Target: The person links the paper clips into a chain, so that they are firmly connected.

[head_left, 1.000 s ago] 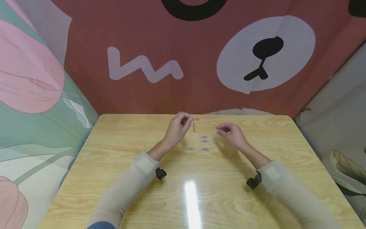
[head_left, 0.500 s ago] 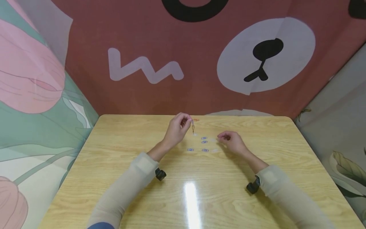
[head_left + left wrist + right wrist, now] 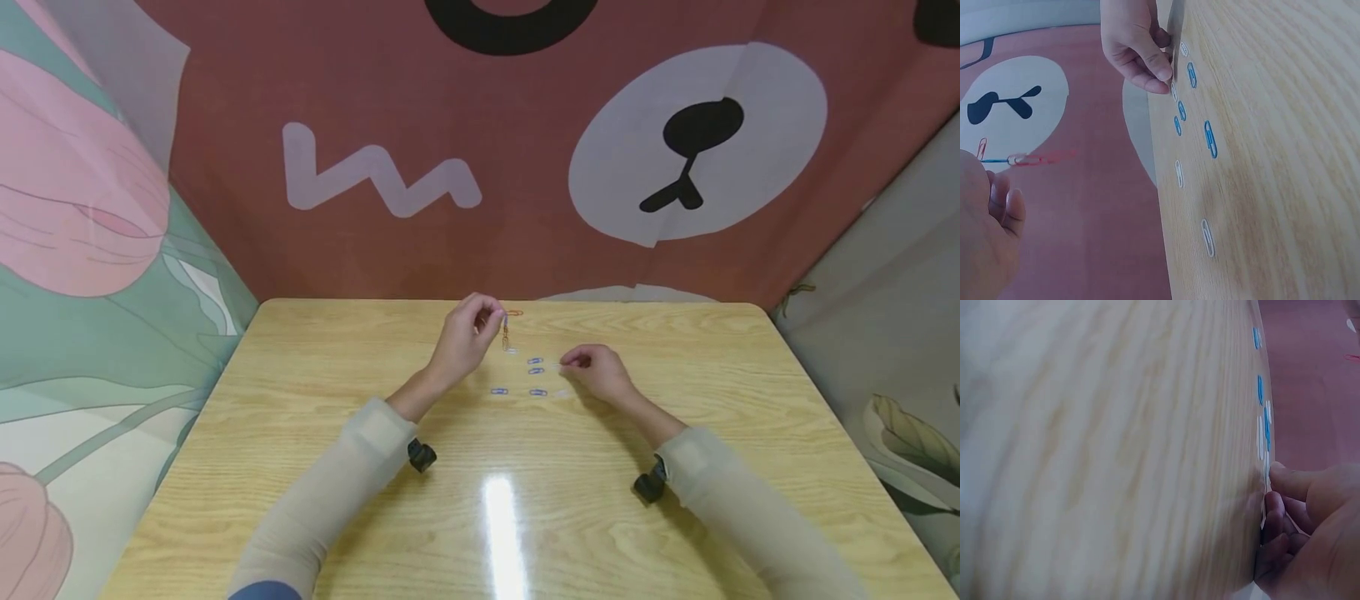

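Observation:
My left hand point(image 3: 465, 337) pinches a short chain of linked paper clips point(image 3: 506, 333) near the table's far edge. In the left wrist view a blue clip point(image 3: 995, 160) leads from the fingers to blurred red clips point(image 3: 1044, 157), and another red clip point(image 3: 982, 149) sticks out beside them. My right hand point(image 3: 602, 372) is low over the table, thumb and fingers drawn together at the end of a white paper clip point(image 3: 1174, 92). In the right wrist view the thumb point(image 3: 1294, 482) overlaps that clip's near end.
Several blue paper clips point(image 3: 537, 392) lie spread on the wooden table point(image 3: 337, 350) between the hands. White clips lie among them, one point(image 3: 1208, 237) nearer the left hand and one point(image 3: 1184, 49) beyond the right fingers. A printed curtain point(image 3: 510, 242) hangs behind the far edge.
My right hand has come down and slightly left to the white paper clip, its fingertips closing together. The left hand stays in place while the hanging chain sways slightly.

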Demonstrator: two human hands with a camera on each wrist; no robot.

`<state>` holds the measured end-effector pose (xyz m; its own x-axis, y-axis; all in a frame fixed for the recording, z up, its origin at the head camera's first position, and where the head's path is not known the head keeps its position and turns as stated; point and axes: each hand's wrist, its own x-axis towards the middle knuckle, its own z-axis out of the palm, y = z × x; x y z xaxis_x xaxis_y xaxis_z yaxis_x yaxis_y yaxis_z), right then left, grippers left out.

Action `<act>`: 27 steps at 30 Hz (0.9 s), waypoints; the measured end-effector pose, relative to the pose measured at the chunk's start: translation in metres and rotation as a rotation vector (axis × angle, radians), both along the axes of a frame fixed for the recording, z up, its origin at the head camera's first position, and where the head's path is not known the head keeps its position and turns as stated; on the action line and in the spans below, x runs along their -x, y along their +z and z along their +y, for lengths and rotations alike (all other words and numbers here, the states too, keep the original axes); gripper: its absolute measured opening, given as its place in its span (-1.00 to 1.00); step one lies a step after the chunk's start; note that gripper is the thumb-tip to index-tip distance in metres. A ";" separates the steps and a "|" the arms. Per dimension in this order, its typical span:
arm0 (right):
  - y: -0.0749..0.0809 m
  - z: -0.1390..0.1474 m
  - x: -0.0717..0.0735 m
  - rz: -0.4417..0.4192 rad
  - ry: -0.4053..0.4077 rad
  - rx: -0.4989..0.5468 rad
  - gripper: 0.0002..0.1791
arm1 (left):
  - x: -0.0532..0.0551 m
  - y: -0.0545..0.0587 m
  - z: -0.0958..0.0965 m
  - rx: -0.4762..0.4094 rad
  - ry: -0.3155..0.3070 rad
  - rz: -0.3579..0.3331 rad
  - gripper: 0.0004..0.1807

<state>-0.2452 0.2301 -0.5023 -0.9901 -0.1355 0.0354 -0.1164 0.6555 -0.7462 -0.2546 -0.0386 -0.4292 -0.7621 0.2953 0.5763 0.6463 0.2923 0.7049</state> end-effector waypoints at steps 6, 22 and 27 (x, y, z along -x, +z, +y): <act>0.000 -0.005 0.003 -0.005 -0.030 -0.075 -0.86 | 0.001 0.001 0.001 -0.002 -0.006 -0.001 -0.89; 0.002 -0.009 0.008 -0.024 -0.047 -0.172 -0.89 | 0.001 0.000 0.004 -0.008 -0.018 -0.009 -0.90; 0.006 -0.010 0.009 -0.044 -0.032 -0.189 -0.89 | 0.001 -0.001 0.005 -0.006 -0.021 -0.016 -0.90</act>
<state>-0.2540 0.2203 -0.4965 -0.9941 -0.1040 -0.0306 -0.0635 0.7873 -0.6133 -0.2558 -0.0338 -0.4298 -0.7652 0.3077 0.5655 0.6405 0.2749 0.7170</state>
